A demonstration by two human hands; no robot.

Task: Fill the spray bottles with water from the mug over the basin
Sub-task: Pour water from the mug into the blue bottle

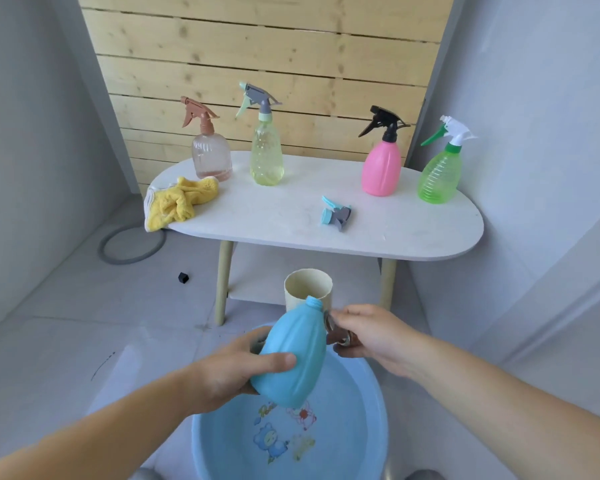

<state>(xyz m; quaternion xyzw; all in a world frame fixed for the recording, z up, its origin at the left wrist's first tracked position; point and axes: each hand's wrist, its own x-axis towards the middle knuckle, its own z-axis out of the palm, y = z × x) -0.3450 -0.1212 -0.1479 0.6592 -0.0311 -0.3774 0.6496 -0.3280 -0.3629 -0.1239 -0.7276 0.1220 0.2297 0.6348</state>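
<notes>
**Pour setup: spill risk at the neck**

Lower centre of frame: left hand [229, 372] wraps the body of the uncapped, opaque light-blue plastic bottle [291, 355], thumb across the front. The bottle is tilted, neck pointing up and away. Right hand [368, 336] pinches the brown handle of the cream cylindrical mug [307, 284], which sits just behind the neck. Can't tell if there's water in it. Both are above the round blue plastic basin [222, 434] at the bottom. The bottle's blue-grey trigger sprayer head [336, 213] lies on the white oval table [413, 230], mid-frame.

Risks, as I judge them:
- Wide mug rim against a narrow neck, so water sheets down the outside.
- Neck looks close to the basin's far rim, so overshoot could land on the floor.
- Tilted bottle overflows early.
- Wet plastic could slip in the one-handed hold.
</notes>
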